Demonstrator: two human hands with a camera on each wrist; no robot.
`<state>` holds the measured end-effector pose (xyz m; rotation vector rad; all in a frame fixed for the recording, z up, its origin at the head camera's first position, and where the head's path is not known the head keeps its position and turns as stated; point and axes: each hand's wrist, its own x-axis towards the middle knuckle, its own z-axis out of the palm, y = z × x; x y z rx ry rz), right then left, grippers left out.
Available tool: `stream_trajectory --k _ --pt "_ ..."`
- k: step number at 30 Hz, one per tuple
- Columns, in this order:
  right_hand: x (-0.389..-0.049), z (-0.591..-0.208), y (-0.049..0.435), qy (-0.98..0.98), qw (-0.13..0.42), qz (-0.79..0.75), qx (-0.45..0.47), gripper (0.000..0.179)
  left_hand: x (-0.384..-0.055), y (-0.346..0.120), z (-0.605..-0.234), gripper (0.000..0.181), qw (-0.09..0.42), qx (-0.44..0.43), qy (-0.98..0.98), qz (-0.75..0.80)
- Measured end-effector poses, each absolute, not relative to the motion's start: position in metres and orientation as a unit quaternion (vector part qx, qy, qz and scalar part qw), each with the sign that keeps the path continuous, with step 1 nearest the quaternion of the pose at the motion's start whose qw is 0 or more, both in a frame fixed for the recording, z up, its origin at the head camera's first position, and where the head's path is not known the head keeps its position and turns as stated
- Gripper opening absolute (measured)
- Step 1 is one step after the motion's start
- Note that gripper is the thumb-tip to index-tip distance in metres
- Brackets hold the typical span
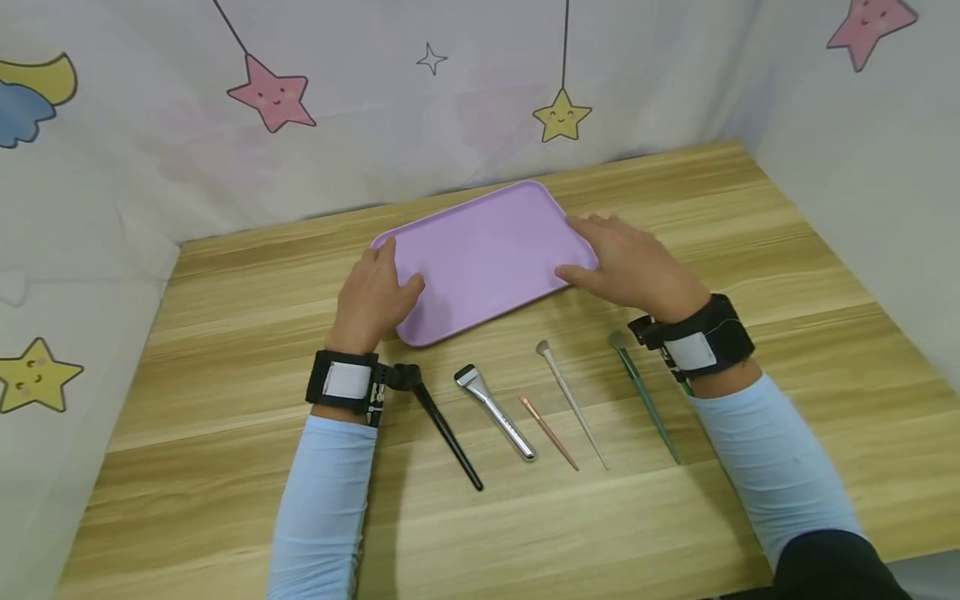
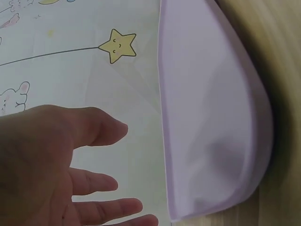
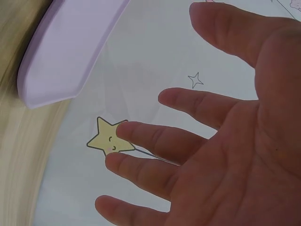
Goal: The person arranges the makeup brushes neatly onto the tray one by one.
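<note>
From far away, I see the left hand (image 1: 372, 293) and right hand (image 1: 637, 265), both spread out, by one purple tray (image 1: 487, 258). I count five brushes (image 1: 497, 412), maybe six.

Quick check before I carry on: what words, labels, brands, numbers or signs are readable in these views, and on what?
None readable in any view.
Silver brush: any handle marking is too small to read.
Purple tray: no lettering visible.
White patches on the wrist bands: no legible lettering.
Backdrop: drawings such as stars, no legible words.
</note>
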<state>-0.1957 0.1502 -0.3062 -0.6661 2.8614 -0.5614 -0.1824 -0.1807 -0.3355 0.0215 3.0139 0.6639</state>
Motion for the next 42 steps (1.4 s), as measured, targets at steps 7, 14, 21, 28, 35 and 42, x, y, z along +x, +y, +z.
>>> stream_trajectory --k 7,14,21,28,35,42 --pt "-0.195 -0.311 0.150 0.952 0.079 -0.199 -0.220 0.079 -0.181 -0.184 -0.340 0.071 0.034 -0.030 0.979 0.201" --pt "-0.194 -0.311 0.149 0.948 0.082 -0.214 -0.221 0.076 -0.182 -0.188 -0.345 0.076 0.043 -0.058 0.975 0.212" --pt "-0.193 -0.311 0.147 0.947 0.094 -0.216 -0.220 0.074 -0.184 -0.197 -0.352 0.075 0.081 -0.078 0.969 0.220" --pt "-0.190 -0.316 0.146 0.948 0.098 -0.210 -0.218 0.072 -0.186 -0.203 -0.355 0.066 0.115 -0.072 0.963 0.233" --pt "-0.187 -0.322 0.145 0.946 0.093 -0.211 -0.226 0.067 -0.190 -0.212 -0.360 0.067 0.137 -0.059 0.959 0.243" --pt "-0.184 -0.326 0.147 0.948 0.098 -0.204 -0.224 0.063 -0.192 -0.216 -0.364 0.067 0.128 -0.051 0.956 0.258"
